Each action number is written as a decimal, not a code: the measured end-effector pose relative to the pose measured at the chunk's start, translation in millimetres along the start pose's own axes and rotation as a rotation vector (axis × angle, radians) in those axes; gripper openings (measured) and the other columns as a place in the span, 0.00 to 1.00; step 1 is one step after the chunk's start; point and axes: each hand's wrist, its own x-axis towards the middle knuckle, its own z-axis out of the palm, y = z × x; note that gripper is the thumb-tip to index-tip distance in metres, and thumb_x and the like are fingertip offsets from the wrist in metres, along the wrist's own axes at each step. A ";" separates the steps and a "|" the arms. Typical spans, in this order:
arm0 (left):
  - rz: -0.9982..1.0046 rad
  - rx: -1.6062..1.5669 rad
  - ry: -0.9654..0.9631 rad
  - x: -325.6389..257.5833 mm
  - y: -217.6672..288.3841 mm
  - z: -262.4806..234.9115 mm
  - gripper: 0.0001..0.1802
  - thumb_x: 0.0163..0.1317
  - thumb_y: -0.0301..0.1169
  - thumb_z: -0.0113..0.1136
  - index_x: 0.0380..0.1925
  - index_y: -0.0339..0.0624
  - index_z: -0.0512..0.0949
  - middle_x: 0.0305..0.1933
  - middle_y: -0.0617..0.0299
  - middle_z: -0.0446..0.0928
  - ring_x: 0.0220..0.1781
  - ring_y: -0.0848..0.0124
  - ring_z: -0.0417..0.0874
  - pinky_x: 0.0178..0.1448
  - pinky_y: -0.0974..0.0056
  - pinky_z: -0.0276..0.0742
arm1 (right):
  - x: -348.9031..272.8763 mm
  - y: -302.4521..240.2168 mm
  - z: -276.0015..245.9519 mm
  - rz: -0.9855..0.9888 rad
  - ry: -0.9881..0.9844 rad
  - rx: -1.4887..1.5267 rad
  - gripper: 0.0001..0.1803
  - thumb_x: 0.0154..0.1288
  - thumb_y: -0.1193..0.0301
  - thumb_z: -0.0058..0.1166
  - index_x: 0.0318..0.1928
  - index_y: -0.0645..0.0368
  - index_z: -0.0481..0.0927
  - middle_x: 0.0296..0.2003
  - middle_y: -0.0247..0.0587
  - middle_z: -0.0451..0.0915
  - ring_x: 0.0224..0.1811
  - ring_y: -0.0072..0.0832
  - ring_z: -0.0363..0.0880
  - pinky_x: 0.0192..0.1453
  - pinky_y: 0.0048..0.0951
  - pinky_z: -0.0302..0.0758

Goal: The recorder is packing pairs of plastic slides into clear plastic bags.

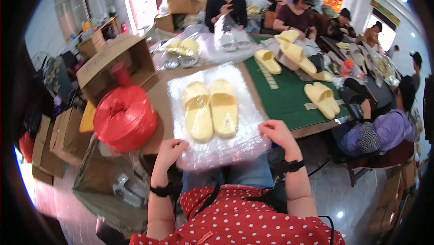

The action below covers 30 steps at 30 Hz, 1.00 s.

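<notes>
A pair of pale yellow slide sandals (224, 114) lies side by side before me, toes toward the far side. Under them is a stack of clear plastic bags (253, 134) whose near edge hangs over the table's front; I cannot tell whether the top film covers the pair. My left hand (172, 151) pinches the near left corner of the plastic. At the near right corner, my right hand (276, 132) has its thumb and fingers closed on the plastic edge. Neither hand touches the sandals.
A big roll of red plastic twine (124, 118) and an open carton (118, 61) stand at the left. More yellow slides (322, 99) rest on the green mat (289, 114) at the right. Co-workers sit across and right; a sack (106, 186) holding grey slides is lower left.
</notes>
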 end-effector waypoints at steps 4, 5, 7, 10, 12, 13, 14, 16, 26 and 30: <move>-0.075 0.004 -0.080 -19.0 10.2 0.9 0.13 0.59 0.35 0.68 0.31 0.33 0.85 0.21 0.69 0.78 0.27 0.82 0.75 0.30 0.70 0.70 | 4.5 9.0 8.0 0.008 -0.061 -0.031 0.17 0.63 0.61 0.65 0.39 0.65 0.87 0.27 0.37 0.86 0.29 0.19 0.81 0.37 0.24 0.76; -0.068 0.009 -0.097 -25.8 15.0 1.0 0.12 0.59 0.34 0.68 0.31 0.33 0.85 0.21 0.69 0.78 0.26 0.82 0.75 0.30 0.71 0.70 | 3.4 7.8 12.5 0.018 -0.062 0.010 0.17 0.62 0.61 0.65 0.38 0.65 0.87 0.27 0.36 0.86 0.29 0.19 0.81 0.37 0.24 0.76; -0.013 -0.018 -0.127 -27.6 11.5 1.3 0.11 0.58 0.32 0.67 0.32 0.33 0.85 0.22 0.68 0.79 0.23 0.83 0.75 0.26 0.74 0.68 | 5.6 9.9 13.2 -0.075 -0.013 -0.082 0.17 0.61 0.60 0.65 0.36 0.64 0.87 0.27 0.36 0.86 0.29 0.20 0.81 0.38 0.25 0.76; -0.001 -0.080 -0.097 -30.2 8.5 -2.4 0.10 0.59 0.31 0.67 0.32 0.33 0.85 0.22 0.67 0.80 0.22 0.82 0.75 0.24 0.75 0.66 | 1.8 5.4 9.0 -0.070 -0.009 -0.013 0.15 0.61 0.62 0.65 0.36 0.64 0.87 0.27 0.35 0.86 0.31 0.20 0.82 0.39 0.25 0.77; -0.032 -0.122 -0.100 -30.3 13.3 -5.2 0.10 0.60 0.31 0.66 0.34 0.32 0.85 0.24 0.66 0.81 0.21 0.83 0.74 0.23 0.75 0.65 | 3.2 2.4 4.9 -0.103 -0.001 -0.049 0.15 0.62 0.63 0.65 0.37 0.64 0.87 0.27 0.35 0.86 0.31 0.19 0.81 0.40 0.24 0.77; -0.080 -0.162 -0.089 -29.9 14.5 -6.0 0.10 0.61 0.30 0.65 0.35 0.32 0.85 0.25 0.65 0.82 0.20 0.83 0.73 0.23 0.75 0.64 | 2.7 -0.8 2.9 -0.091 -0.034 -0.003 0.14 0.63 0.63 0.64 0.38 0.63 0.87 0.28 0.35 0.86 0.32 0.19 0.81 0.40 0.24 0.77; -0.070 -0.162 -0.099 -29.0 14.5 -5.7 0.10 0.61 0.30 0.65 0.35 0.32 0.85 0.25 0.65 0.82 0.20 0.83 0.73 0.23 0.75 0.64 | 2.2 -3.0 0.3 -0.079 -0.068 0.045 0.14 0.63 0.63 0.64 0.39 0.63 0.88 0.29 0.35 0.87 0.32 0.19 0.81 0.41 0.24 0.77; -0.106 -0.268 -0.121 -27.0 14.1 -6.1 0.12 0.63 0.31 0.63 0.38 0.30 0.84 0.30 0.62 0.85 0.19 0.83 0.72 0.22 0.76 0.64 | 3.9 0.1 -2.1 -0.087 -0.066 0.025 0.15 0.64 0.61 0.63 0.41 0.62 0.88 0.31 0.34 0.87 0.33 0.19 0.82 0.43 0.24 0.76; -0.200 -0.223 -0.260 -10.0 14.2 -3.4 0.13 0.64 0.32 0.64 0.40 0.31 0.85 0.31 0.60 0.85 0.16 0.82 0.69 0.21 0.75 0.65 | 12.0 -3.1 -6.6 -0.035 -0.239 -0.056 0.15 0.64 0.62 0.61 0.41 0.63 0.88 0.35 0.36 0.88 0.40 0.18 0.82 0.48 0.22 0.75; -0.195 -0.240 -0.193 -9.8 10.0 -6.2 0.11 0.61 0.29 0.65 0.38 0.30 0.85 0.27 0.59 0.84 0.17 0.81 0.72 0.21 0.74 0.65 | 11.8 -6.8 -10.5 -0.106 -0.236 0.020 0.14 0.67 0.69 0.59 0.47 0.68 0.84 0.38 0.39 0.88 0.38 0.20 0.84 0.48 0.22 0.77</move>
